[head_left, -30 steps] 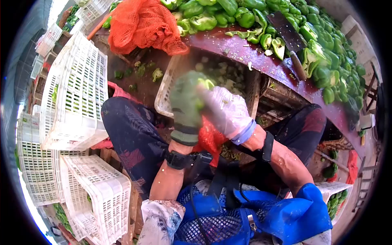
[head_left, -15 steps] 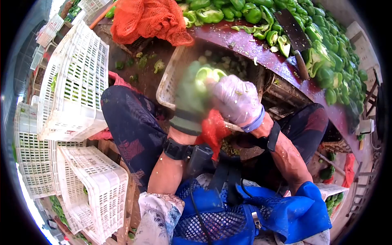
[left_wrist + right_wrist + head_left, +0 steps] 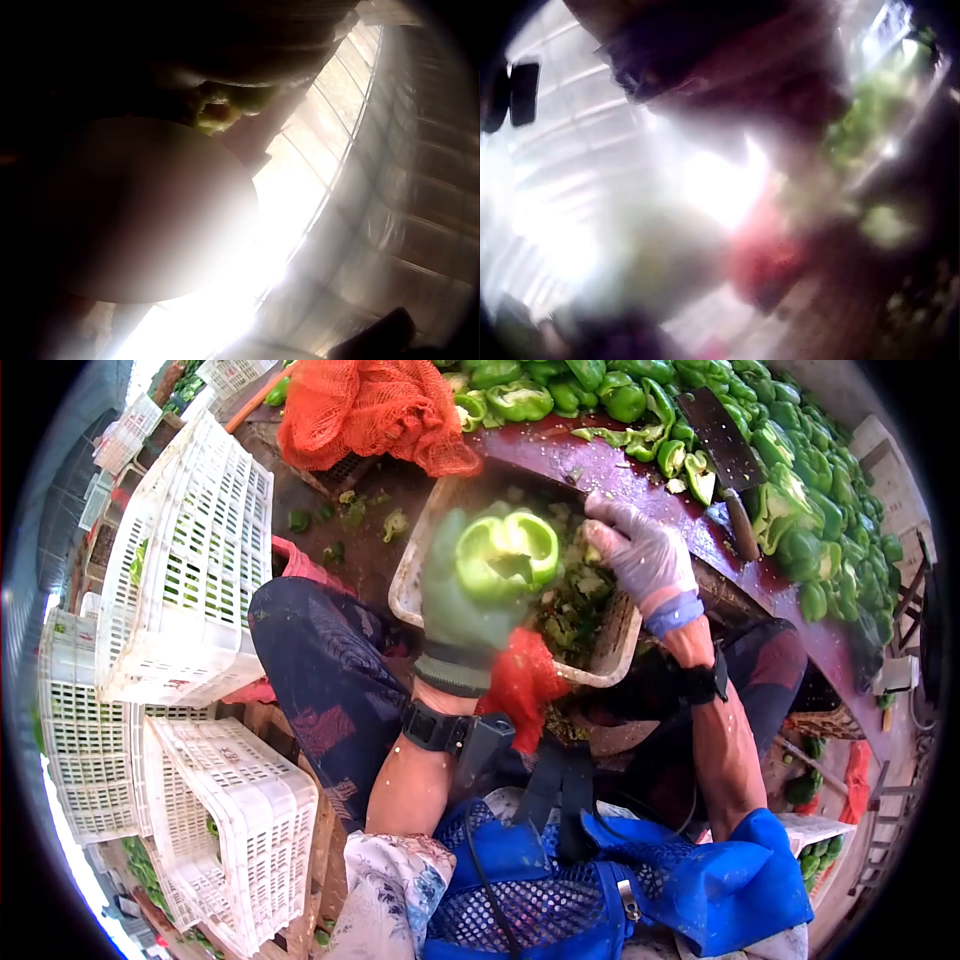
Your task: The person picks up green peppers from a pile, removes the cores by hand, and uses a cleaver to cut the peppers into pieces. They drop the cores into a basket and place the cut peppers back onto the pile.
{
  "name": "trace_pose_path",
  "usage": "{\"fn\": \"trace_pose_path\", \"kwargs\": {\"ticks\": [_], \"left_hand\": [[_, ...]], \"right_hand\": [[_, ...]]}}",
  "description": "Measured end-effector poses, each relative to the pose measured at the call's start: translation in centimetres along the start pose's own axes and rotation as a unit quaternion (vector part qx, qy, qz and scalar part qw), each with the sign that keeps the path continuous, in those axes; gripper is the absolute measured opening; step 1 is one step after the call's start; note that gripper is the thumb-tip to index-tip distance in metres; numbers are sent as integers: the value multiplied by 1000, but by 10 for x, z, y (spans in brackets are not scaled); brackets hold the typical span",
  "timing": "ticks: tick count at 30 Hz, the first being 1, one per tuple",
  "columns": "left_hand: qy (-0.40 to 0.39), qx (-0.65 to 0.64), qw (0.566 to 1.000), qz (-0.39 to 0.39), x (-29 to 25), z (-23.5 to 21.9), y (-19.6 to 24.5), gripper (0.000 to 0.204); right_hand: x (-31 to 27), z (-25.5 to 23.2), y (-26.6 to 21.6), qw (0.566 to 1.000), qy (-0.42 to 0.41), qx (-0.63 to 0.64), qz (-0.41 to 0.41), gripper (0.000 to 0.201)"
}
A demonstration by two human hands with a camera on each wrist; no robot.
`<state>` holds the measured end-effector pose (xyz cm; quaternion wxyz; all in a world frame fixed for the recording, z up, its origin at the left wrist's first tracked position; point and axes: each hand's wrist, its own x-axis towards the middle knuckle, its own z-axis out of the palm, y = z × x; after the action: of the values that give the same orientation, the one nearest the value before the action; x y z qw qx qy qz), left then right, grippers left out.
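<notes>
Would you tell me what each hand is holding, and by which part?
The left hand grips a hollowed green pepper around its lower body. Whether the right hand holds anything cannot be told.

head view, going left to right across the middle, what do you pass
white crates → left hand in a green glove holding a hollowed green pepper → right hand in a clear glove → cleaver → pile of green peppers

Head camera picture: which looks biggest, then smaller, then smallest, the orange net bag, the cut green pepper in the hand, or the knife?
1. Orange mesh net bag, largest.
2 and 3. Hollowed green bell pepper and dark cleaver knife look about alike; the pepper sits nearer the camera, so I won't rank them.
</notes>
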<state>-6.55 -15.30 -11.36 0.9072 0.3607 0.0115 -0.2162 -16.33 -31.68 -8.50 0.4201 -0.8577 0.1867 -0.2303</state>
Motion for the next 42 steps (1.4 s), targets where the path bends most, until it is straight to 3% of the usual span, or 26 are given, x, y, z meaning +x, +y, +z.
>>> {"fn": "trace_pose_path", "kwargs": {"ticks": [3, 4, 5, 6, 8, 9, 12, 13, 14, 15, 17, 18, 19, 20, 22, 23, 24, 25, 27, 29, 30, 33, 34, 39, 41, 42], "left_hand": [[-53, -79, 993, -63, -3, 2, 14, 36], [-81, -119, 985, -98, -5, 5, 20, 38], [-94, 75, 989, 83, -11, 12, 25, 40], [-100, 264, 923, 262, -19, 20, 32, 42], [-126, 451, 768, 436, -30, 25, 43, 41], [-150, 474, 744, 447, -35, 29, 42, 39], [-221, 540, 674, 453, -43, 41, 20, 34], [-248, 486, 724, 421, -38, 41, 26, 31], [-272, 428, 770, 388, -33, 41, 33, 28], [-285, 288, 860, 312, -22, 34, 49, 24], [-208, 303, 865, 341, -14, 26, 107, 26], [-128, 371, 829, 398, -6, 17, 155, 27], [-53, 461, 755, 464, 2, 7, 206, 29], [34, 573, 629, 524, 11, -5, 265, 30], [193, 758, 266, 564, 26, -37, 375, 34], [217, 789, 154, 553, 36, -56, 419, 36], [228, 805, 84, 541, 46, -81, 459, 39], [227, 804, 72, 545, 49, -100, 484, 41], [173, 751, 276, 574, 34, -96, 470, 34], [128, 739, 290, 595, 18, -44, 400, 32], [107, 735, 295, 601, 5, -17, 357, 31], [3, 624, 565, 540, 5, 25, 251, 29], [-18, 606, 608, 513, 4, 34, 219, 27], [-127, 580, 722, 356, 20, 44, 108, 19], [-134, 540, 783, 278, 24, 33, 81, 19], [-131, 543, 790, 251, 24, 29, 73, 19]], "right_hand": [[-8, 0, -19, 993, -48, 53, 95, 31], [-7, 4, -6, 1000, -17, 1, 24, 31], [-7, 5, 7, 999, -32, 21, 33, 32], [-7, 5, 15, 997, -46, 42, 39, 34], [-5, 12, 14, 990, -97, -103, -23, 35], [-17, 24, 4, 953, -120, -263, -95, 35], [-37, 21, 9, 922, -258, -239, -161, 43], [-36, 17, 11, 910, -309, -225, -160, 44], [-19, 11, -22, 867, -375, -322, 63, 31], [-24, 9, -3, 961, -265, -75, 29, 26], [-18, -2, -12, 958, -239, -15, 157, 29], [-14, -9, -19, 954, -255, -74, 141, 33], [-14, -10, -9, 961, -242, -113, 71, 36], [-14, -11, -9, 961, -233, -143, 38, 37], [-12, -16, -13, 960, -204, -191, 33, 39], [-11, -17, -2, 972, -162, -167, -29, 36], [-4, -18, 3, 976, -154, -155, -10, 32], [6, -25, -2, 969, -169, -180, 1, 29], [25, -39, 10, 970, -112, -211, -39, 28], [58, -53, 11, 944, -114, -305, 54, 26], [72, -56, 33, 951, -39, -307, 8, 23], [121, -72, 37, 942, 11, -325, 78, 22], [141, -70, 64, 938, 53, -339, 55, 23], [186, -83, 68, 919, 112, -374, 43, 29], [217, -84, 81, 900, 169, -402, 12, 38], [227, -86, 71, 909, 140, -390, 41, 58]]}}
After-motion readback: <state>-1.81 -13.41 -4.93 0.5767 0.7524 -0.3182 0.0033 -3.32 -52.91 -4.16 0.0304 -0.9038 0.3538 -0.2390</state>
